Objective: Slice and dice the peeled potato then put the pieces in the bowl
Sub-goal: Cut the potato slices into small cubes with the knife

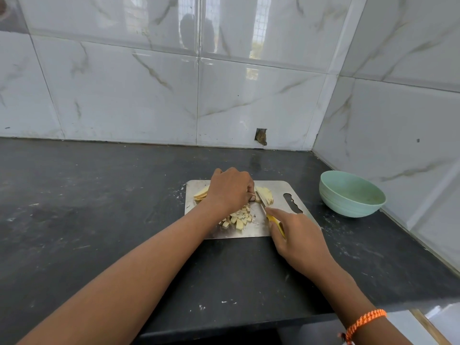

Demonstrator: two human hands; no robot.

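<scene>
Potato slices on steel board, mid-counter, head view. Second stack of slices at board's left edge, partly hidden. Dice heaped at near side of board. Left hand curled knuckles-up over the potato, fingertips pinning a piece beside the blade. Right hand wrapped round yellow handle of knife, index finger stretched along its top, blade angled between the slices. Green bowl right of board, apart from it, near wall. Orange band on right wrist.
</scene>
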